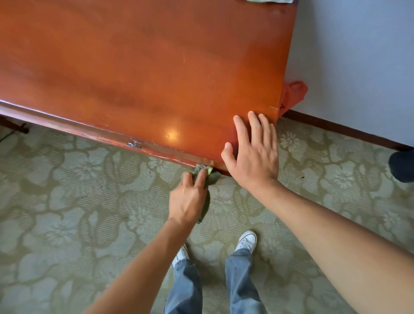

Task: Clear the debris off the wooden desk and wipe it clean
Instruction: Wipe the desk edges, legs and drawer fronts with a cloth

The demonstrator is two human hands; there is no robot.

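Observation:
The glossy reddish wooden desk (pixel 145 74) fills the upper part of the view, its top bare and shiny. My left hand (pixel 190 197) presses a green cloth (pixel 209 179) with straight fingers against the desk's front edge, near the right corner. My right hand (pixel 253 150) rests flat with spread fingers on the desk's near right corner. Part of the cloth hangs below my left hand.
An orange plastic bag (pixel 292 94) hangs off the desk's right edge by the pale wall (pixel 358 56). A light cloth (pixel 268 1) peeks in at the desk's far end. Patterned green carpet (pixel 78 190) lies below, with my white shoes (pixel 246 241). A dark object (pixel 402 165) sits at right.

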